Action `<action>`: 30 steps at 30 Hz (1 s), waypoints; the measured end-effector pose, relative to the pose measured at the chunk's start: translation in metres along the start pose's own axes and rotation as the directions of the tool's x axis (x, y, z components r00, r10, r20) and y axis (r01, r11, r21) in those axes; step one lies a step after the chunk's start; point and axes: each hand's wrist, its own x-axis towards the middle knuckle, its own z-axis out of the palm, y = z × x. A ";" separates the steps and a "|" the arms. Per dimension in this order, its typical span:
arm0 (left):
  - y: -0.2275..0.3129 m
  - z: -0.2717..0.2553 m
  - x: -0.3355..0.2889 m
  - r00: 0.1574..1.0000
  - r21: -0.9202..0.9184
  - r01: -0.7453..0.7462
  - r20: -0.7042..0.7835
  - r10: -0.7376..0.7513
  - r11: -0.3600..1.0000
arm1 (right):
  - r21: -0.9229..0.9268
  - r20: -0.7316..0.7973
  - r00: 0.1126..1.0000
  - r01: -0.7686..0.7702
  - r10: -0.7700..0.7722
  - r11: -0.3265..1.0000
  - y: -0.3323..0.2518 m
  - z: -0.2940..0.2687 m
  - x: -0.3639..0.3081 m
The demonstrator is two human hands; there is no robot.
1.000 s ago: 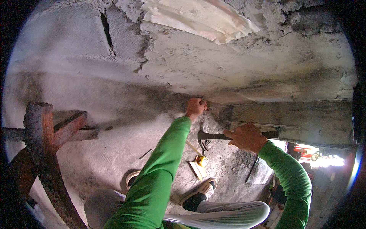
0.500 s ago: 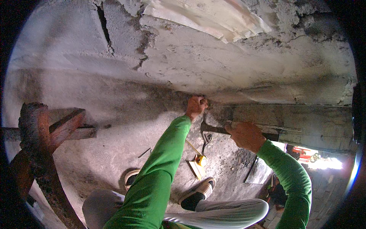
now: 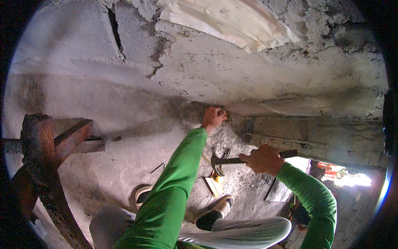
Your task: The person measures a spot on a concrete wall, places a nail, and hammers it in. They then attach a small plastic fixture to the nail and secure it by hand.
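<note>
Five fingers of our left hand are curled closed near the foot of the rough wall; we cannot tell what, if anything, they pinch. At four o'clock from that fist, our right hand grips the hammer by its handle, the forefinger lying along it. Its head points to nine o'clock, below the fist and well apart from it. At six o'clock from the head we see a yellow tape measure, partly hidden, and just beside it a flat yellowish piece on the gray floor. A thin rod lies between seven and eight o'clock from our left fist. Our shoes show toward six o'clock. Farther out, we have a dark timber frame at nine o'clock, a pale crumpled sheet around twelve, and a bright opening near four.
</note>
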 end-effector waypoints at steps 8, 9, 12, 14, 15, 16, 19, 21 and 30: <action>-0.039 0.010 0.014 0.998 -0.204 0.052 0.041 -0.044 0.978 | -0.085 -0.168 0.972 -0.183 0.167 0.979 0.012 0.005 -0.009; -0.042 0.013 0.018 0.990 -0.176 0.134 0.066 -0.124 0.975 | -0.100 -0.140 0.984 -0.124 0.109 0.987 0.011 0.005 -0.010; -0.047 0.011 0.017 0.999 -0.062 0.041 0.026 -0.039 0.997 | -0.035 0.007 0.995 0.098 -0.098 0.995 0.010 0.002 -0.008; -0.046 0.009 0.015 0.999 -0.084 -0.017 0.032 0.019 0.996 | -0.119 -0.082 0.995 -0.060 0.051 0.991 0.020 -0.004 -0.002; -0.044 0.008 0.015 0.996 -0.147 -0.059 0.052 0.068 0.987 | -0.113 -0.128 0.980 -0.167 0.152 0.980 0.022 -0.005 -0.001; -0.042 0.008 0.014 0.990 -0.211 -0.102 0.071 0.120 0.972 | -0.098 -0.172 0.952 -0.271 0.252 0.958 0.025 -0.005 0.000; -0.034 0.006 0.013 0.996 -0.134 0.041 0.083 -0.029 0.990 | -0.071 -0.187 0.955 -0.246 0.230 0.967 0.019 0.003 -0.006; -0.028 0.010 0.011 0.999 -0.128 0.036 0.037 -0.032 0.991 | -0.070 -0.089 0.983 -0.165 0.159 0.984 0.014 0.009 -0.010; -0.042 0.013 0.014 0.999 -0.352 0.043 0.006 -0.043 0.935 | -0.079 -0.224 0.958 -0.202 0.180 0.976 0.019 0.005 -0.002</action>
